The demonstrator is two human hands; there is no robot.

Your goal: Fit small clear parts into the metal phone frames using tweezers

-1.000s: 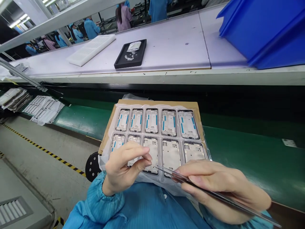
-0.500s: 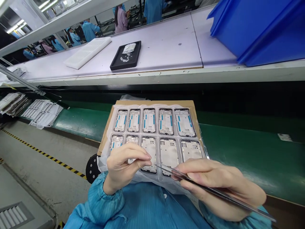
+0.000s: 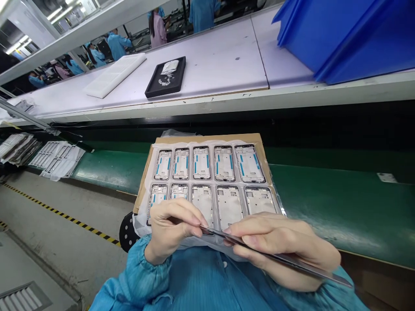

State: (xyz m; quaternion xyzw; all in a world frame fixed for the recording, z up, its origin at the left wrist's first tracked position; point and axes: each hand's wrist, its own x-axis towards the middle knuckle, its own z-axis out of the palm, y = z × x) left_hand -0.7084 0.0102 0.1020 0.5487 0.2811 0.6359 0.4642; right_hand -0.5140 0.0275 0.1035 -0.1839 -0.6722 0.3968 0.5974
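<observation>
A clear plastic tray (image 3: 274,190) on a cardboard sheet (image 3: 207,139) holds two rows of phone middle frames (image 3: 201,163); the far row carries blue strips. My right hand (image 3: 285,246) grips long metal tweezers (image 3: 259,250), their tips reaching left to my left hand. My left hand (image 3: 171,226) hovers over the near row with fingers pinched together at the tweezer tips; what they pinch is too small to make out. Both sleeves are blue.
A green conveyor belt (image 3: 340,207) runs under the tray. On the white shelf behind lie a black tray with small parts (image 3: 166,77), a white foam slab (image 3: 113,75) and a blue bin (image 3: 350,34). More frame trays (image 3: 55,155) lie at left. Other workers stand far behind.
The tweezer tips have moved left and now meet my left hand's pinched fingers. My left hand has dropped slightly toward the tray's near edge.
</observation>
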